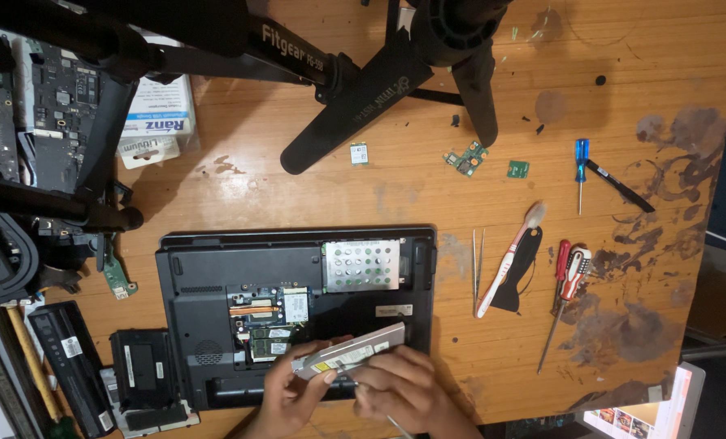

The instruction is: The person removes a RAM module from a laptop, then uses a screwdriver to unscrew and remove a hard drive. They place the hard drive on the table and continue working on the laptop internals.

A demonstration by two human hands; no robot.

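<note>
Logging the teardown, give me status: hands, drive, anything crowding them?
Left hand and right hand both grip the silver optical drive. Drive tilted over the open laptop base. Nothing crowding the hands; tools lie off right.

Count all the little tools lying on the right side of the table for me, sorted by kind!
Screwdrivers: 3, one blue-handled and two red-handled
Tweezers: 1
Toothbrush: 1
Black pry stick: 1
Total: 6
</note>
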